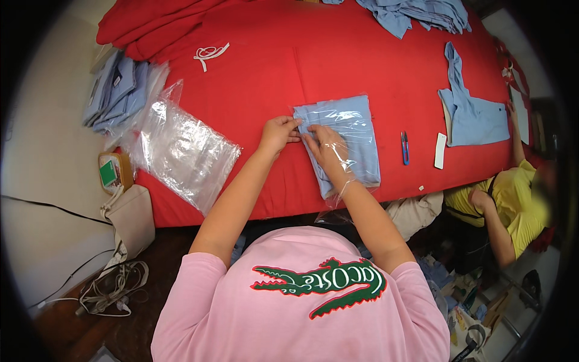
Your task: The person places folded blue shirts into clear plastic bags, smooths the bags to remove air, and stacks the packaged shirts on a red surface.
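A folded light-blue garment (357,130) lies flat in a clear plastic bag (369,175) on the red cloth-covered table. At the garment's upper left edge my left hand (279,134) is closed, its thumb and fingers pinching the bag's edge. My right hand (329,149) seems to be inside the bag, with plastic wrapped about its wrist. Its fingers are apart and rest on the garment near the left edge, close to my left fingertips. The bag's mouth lies toward me, around my right forearm.
Left are flat clear bags (187,151) and folded blue garments (114,90). Blue thread snips (404,149) and a white tag (440,151) lie right. Beyond, a person in yellow (512,205) touches a spread blue garment (476,117). A white cord (210,55) lies far left.
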A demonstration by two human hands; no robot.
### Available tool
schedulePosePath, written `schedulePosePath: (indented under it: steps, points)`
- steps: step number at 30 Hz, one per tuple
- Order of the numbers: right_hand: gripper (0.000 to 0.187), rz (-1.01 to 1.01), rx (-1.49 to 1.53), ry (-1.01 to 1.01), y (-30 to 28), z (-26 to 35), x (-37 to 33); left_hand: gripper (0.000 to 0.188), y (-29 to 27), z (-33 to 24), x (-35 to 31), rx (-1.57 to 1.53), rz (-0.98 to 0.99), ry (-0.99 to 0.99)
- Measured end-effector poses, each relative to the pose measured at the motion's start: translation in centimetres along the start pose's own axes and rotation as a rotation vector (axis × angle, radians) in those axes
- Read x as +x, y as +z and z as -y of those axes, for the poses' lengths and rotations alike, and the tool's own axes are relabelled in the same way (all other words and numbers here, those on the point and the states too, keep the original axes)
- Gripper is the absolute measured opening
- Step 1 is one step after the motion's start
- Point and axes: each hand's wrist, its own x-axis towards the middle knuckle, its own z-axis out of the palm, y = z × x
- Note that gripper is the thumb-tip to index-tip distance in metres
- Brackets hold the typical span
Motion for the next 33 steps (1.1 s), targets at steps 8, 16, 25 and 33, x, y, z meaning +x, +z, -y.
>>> schedulePosePath:
  steps: [8,16,25,33]
  points:
    - [0.010,-0.009,0.050,-0.070,0.6,-0.7,-0.7,0.023,0.1,0.3,0.1,0.015,-0.021,-0.002]
    - [0.041,0.171,-0.066,-0.223,-1.2,0.3,-0.6,0.031,0.4,-0.7,-0.9,-0.142,-0.095,-0.068]
    - [0.081,0.080,-0.318,-0.101,-4.2,-1.4,-7.5,0.034,3.0,0.0,-0.2,0.320,-0.274,0.188]
    - [0.069,0.267,-0.232,0.019,-12.0,-4.1,-22.0,0.043,4.6,-1.4,-2.7,0.603,-0.427,0.480]
